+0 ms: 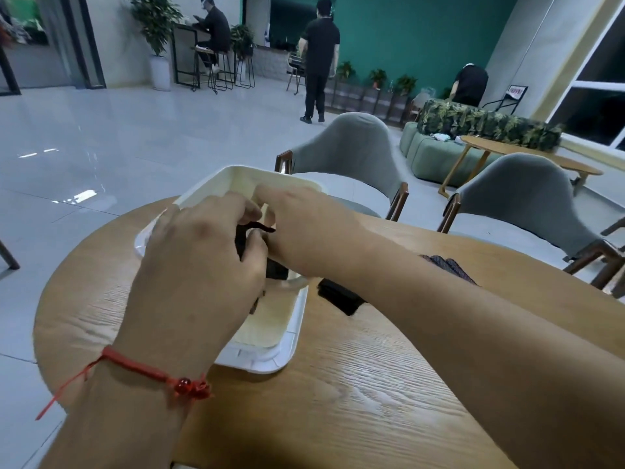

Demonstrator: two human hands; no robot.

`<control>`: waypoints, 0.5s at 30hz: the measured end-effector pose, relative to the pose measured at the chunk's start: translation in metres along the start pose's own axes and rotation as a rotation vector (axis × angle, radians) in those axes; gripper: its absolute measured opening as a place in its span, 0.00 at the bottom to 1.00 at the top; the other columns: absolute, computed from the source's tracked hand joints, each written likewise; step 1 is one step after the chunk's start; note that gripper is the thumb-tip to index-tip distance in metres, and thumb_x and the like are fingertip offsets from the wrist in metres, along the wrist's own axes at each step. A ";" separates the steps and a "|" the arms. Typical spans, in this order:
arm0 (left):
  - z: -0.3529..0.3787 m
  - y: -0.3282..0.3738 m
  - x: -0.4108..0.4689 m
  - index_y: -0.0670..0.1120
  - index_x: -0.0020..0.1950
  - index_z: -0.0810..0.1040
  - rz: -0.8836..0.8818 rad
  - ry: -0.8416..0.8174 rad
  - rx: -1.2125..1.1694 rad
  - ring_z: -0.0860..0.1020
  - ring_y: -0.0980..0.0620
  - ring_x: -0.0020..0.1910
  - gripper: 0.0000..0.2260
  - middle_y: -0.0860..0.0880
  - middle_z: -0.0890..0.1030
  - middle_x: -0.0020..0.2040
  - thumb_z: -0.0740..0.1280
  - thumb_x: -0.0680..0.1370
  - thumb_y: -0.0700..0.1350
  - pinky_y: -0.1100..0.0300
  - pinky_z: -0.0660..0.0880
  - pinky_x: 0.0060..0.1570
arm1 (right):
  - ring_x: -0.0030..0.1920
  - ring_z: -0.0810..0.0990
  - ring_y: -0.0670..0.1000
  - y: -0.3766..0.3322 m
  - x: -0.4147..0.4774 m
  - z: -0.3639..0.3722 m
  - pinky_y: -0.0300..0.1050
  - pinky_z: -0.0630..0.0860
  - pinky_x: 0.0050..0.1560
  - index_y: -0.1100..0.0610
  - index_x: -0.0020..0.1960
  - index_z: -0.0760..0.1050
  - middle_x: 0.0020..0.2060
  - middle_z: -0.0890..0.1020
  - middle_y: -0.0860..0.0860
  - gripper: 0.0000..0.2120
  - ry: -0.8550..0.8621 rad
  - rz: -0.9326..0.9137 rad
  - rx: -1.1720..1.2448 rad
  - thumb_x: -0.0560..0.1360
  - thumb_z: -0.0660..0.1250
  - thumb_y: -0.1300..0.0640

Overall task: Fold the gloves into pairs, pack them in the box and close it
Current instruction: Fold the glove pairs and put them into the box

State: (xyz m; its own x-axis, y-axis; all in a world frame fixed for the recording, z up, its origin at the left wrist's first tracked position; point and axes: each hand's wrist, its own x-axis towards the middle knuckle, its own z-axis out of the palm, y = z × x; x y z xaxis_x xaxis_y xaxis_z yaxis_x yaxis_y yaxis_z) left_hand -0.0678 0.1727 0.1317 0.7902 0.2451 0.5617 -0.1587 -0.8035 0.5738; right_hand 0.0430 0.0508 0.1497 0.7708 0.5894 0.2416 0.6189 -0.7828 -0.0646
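Observation:
A white box [270,346] lies open on the round wooden table [355,384], its raised lid [216,187] on the far side. Over the box, my left hand [196,265] and my right hand [304,228] both grip a dark folded glove [243,238], mostly hidden between my fingers. A second dark glove [338,297] lies on the table just right of the box, partly under my right forearm. Another dark mesh-textured piece [449,265] lies farther right on the table.
Two grey chairs [355,154] [527,201] stand at the far side of the table. A green sofa [433,154] and low wooden table [527,154] are at the back right. A person [319,59] stands on the tiled floor beyond.

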 end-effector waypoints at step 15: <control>0.064 0.062 -0.027 0.49 0.53 0.82 0.291 -0.052 -0.040 0.72 0.54 0.47 0.04 0.53 0.84 0.47 0.70 0.80 0.42 0.48 0.70 0.69 | 0.56 0.80 0.40 0.081 -0.137 -0.016 0.48 0.79 0.60 0.41 0.62 0.77 0.52 0.83 0.37 0.13 0.315 0.238 0.377 0.79 0.70 0.40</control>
State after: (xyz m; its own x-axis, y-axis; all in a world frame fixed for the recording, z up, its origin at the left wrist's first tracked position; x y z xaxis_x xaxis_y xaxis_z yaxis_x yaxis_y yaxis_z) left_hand -0.0608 0.0814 0.1139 0.7372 -0.0220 0.6753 -0.4060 -0.8133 0.4167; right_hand -0.0151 -0.0964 0.1266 0.8497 0.2712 0.4522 0.4885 -0.7278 -0.4813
